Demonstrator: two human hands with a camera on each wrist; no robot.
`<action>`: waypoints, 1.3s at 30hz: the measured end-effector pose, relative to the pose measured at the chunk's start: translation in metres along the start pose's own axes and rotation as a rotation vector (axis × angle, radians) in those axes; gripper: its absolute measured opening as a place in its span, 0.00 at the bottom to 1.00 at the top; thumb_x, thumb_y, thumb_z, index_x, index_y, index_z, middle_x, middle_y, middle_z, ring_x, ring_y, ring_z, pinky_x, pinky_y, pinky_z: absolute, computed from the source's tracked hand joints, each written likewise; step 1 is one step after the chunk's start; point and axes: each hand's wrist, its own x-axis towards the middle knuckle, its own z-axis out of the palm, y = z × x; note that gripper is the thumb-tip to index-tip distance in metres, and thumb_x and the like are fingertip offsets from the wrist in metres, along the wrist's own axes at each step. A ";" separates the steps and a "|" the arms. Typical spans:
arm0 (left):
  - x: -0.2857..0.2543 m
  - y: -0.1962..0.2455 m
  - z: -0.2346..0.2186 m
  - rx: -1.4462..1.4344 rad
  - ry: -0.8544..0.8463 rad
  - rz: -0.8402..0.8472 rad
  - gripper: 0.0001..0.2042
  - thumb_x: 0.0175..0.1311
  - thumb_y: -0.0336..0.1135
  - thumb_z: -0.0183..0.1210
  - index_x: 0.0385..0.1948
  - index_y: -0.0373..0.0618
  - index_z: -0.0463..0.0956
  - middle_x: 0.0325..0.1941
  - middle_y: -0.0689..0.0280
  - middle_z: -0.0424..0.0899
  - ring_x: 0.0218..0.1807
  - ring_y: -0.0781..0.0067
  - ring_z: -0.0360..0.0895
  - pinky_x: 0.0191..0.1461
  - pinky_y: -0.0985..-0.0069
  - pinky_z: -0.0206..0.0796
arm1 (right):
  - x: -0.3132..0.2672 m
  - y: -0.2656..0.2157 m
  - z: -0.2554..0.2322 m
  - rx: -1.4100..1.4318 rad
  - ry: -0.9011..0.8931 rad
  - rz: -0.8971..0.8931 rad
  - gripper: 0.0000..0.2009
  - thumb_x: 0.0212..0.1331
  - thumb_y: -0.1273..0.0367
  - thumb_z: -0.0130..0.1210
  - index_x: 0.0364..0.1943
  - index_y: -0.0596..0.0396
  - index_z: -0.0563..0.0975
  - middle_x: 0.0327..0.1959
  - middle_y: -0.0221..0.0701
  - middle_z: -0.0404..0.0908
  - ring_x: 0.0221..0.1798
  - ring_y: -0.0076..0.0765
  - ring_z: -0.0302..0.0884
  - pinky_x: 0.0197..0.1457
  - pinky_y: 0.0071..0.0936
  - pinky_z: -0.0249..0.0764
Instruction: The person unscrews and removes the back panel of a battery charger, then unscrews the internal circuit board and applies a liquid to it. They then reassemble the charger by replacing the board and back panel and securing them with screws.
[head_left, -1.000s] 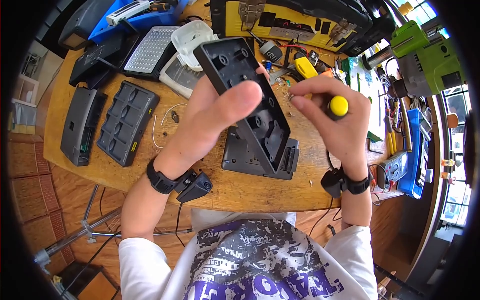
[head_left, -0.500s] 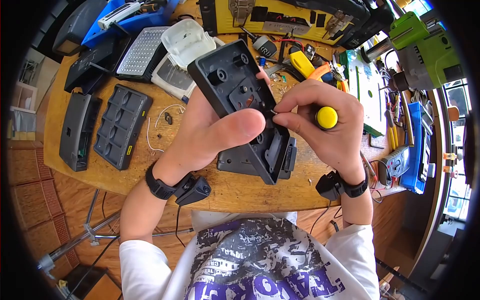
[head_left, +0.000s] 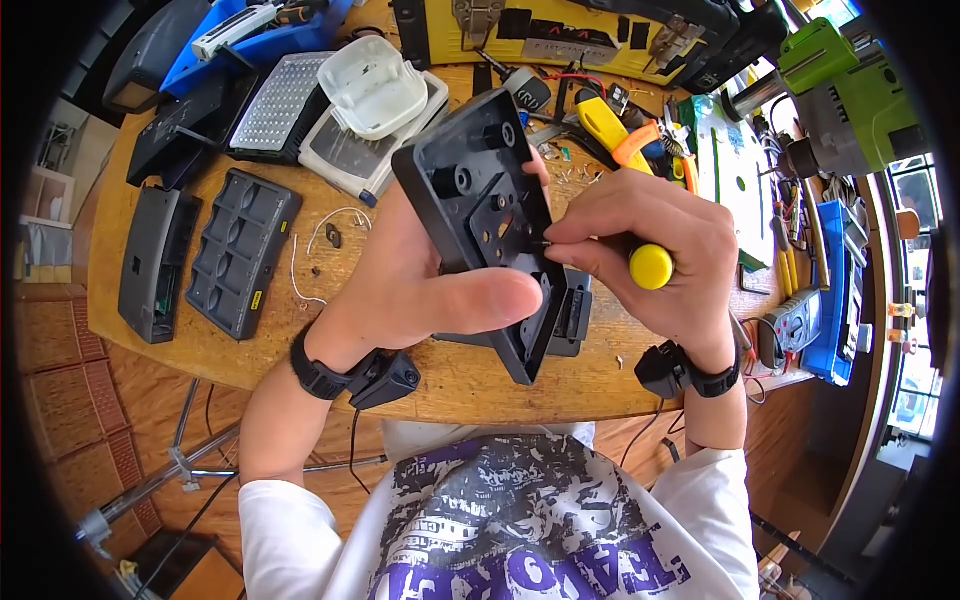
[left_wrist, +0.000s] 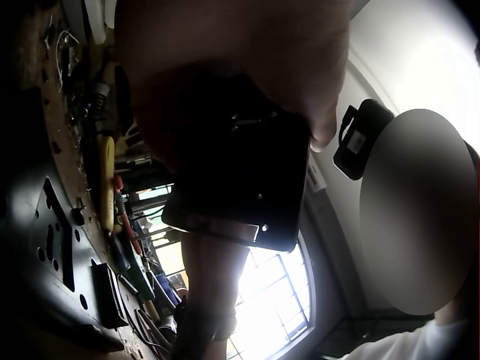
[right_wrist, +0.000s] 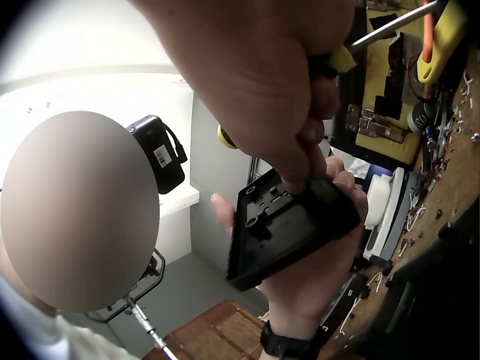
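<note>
My left hand [head_left: 395, 290] holds a shallow black plastic housing [head_left: 470, 190] above the table, thumb across its near side and fingers behind it. Round posts and a flat plate with holes show inside the housing. At the far right rim, my right hand [head_left: 660, 225] has thumb and index fingertips together, reaching just inside. Whatever small piece they pinch is mostly hidden by the fingertips. The same hand keeps a yellow-ended screwdriver [head_left: 651, 267] tucked in its curled fingers; its metal shaft [right_wrist: 394, 26] sticks out in the right wrist view.
Under the housing lies another black casing part [head_left: 572, 320]. To the left are a ribbed black tray [head_left: 245, 255] and a black case [head_left: 158, 262]. A translucent box [head_left: 372, 90], yellow toolbox [head_left: 580, 45], orange-handled pliers [head_left: 637, 143] and green drill [head_left: 845, 115] stand beyond.
My right hand has come left from beside the housing, its fingertips now at the rim. The left hand has tilted the housing and its thumb sits lower along the side.
</note>
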 end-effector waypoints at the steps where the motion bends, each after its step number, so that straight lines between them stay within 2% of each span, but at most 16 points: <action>1: 0.000 0.000 0.000 0.003 0.001 0.002 0.59 0.43 0.76 0.81 0.70 0.39 0.67 0.64 0.59 0.78 0.66 0.66 0.79 0.74 0.65 0.71 | 0.000 0.000 0.000 -0.005 -0.001 -0.022 0.09 0.52 0.77 0.78 0.36 0.56 0.88 0.35 0.30 0.90 0.36 0.35 0.89 0.39 0.28 0.82; 8: 0.002 0.003 0.004 0.031 -0.058 -0.025 0.58 0.42 0.74 0.82 0.68 0.38 0.69 0.61 0.60 0.79 0.64 0.67 0.79 0.72 0.65 0.72 | -0.005 0.000 0.005 -0.012 -0.022 -0.038 0.10 0.50 0.77 0.78 0.36 0.57 0.88 0.34 0.31 0.88 0.37 0.39 0.89 0.40 0.30 0.83; 11: 0.002 0.003 0.005 0.004 -0.014 -0.033 0.59 0.41 0.76 0.81 0.68 0.37 0.68 0.60 0.59 0.79 0.64 0.67 0.80 0.71 0.66 0.73 | -0.004 -0.001 0.004 -0.036 0.004 -0.029 0.10 0.51 0.77 0.78 0.36 0.57 0.87 0.34 0.31 0.88 0.37 0.40 0.89 0.39 0.30 0.83; 16: 0.004 0.000 0.007 -0.007 0.031 0.004 0.63 0.41 0.81 0.77 0.71 0.36 0.66 0.63 0.57 0.79 0.65 0.66 0.80 0.72 0.64 0.75 | -0.005 0.001 0.006 -0.066 0.041 -0.074 0.10 0.52 0.77 0.77 0.37 0.57 0.87 0.35 0.31 0.88 0.37 0.40 0.89 0.40 0.31 0.83; 23: 0.005 -0.002 0.005 -0.008 0.043 -0.001 0.65 0.40 0.82 0.76 0.72 0.35 0.65 0.66 0.55 0.79 0.67 0.64 0.80 0.74 0.63 0.75 | -0.002 0.002 0.003 -0.071 0.029 -0.107 0.10 0.53 0.78 0.76 0.39 0.58 0.87 0.36 0.33 0.87 0.38 0.41 0.88 0.42 0.33 0.84; 25: 0.006 -0.013 0.000 -0.182 -0.034 0.122 0.45 0.52 0.49 0.85 0.68 0.35 0.69 0.61 0.57 0.83 0.63 0.67 0.82 0.71 0.66 0.75 | -0.002 0.003 0.004 -0.097 0.040 -0.137 0.11 0.53 0.78 0.76 0.39 0.58 0.86 0.36 0.33 0.86 0.38 0.41 0.88 0.41 0.33 0.84; 32: 0.006 -0.008 0.001 -0.188 -0.034 0.118 0.45 0.51 0.48 0.86 0.67 0.36 0.70 0.60 0.57 0.83 0.63 0.67 0.82 0.71 0.66 0.74 | -0.004 0.004 0.011 -0.195 0.056 -0.197 0.12 0.55 0.78 0.75 0.40 0.58 0.82 0.36 0.33 0.82 0.36 0.40 0.85 0.36 0.34 0.81; 34: 0.005 0.003 0.008 0.025 0.029 0.009 0.66 0.39 0.82 0.75 0.73 0.35 0.64 0.65 0.55 0.79 0.67 0.64 0.80 0.74 0.63 0.75 | -0.005 0.005 0.010 -0.194 0.051 -0.196 0.12 0.55 0.78 0.74 0.40 0.58 0.82 0.36 0.33 0.81 0.36 0.40 0.85 0.36 0.34 0.81; 38: 0.004 0.000 0.007 0.028 0.046 0.017 0.66 0.39 0.83 0.75 0.73 0.35 0.64 0.65 0.55 0.79 0.67 0.64 0.80 0.74 0.63 0.75 | -0.005 0.006 0.012 -0.181 0.053 -0.196 0.12 0.56 0.78 0.74 0.41 0.59 0.82 0.38 0.33 0.81 0.37 0.41 0.85 0.38 0.35 0.82; 39: 0.005 -0.006 0.004 -0.088 0.018 0.081 0.55 0.46 0.66 0.80 0.70 0.35 0.67 0.63 0.56 0.81 0.65 0.65 0.81 0.73 0.65 0.74 | -0.004 0.006 0.012 -0.181 0.054 -0.196 0.12 0.56 0.78 0.74 0.41 0.59 0.82 0.38 0.33 0.81 0.37 0.41 0.85 0.38 0.35 0.82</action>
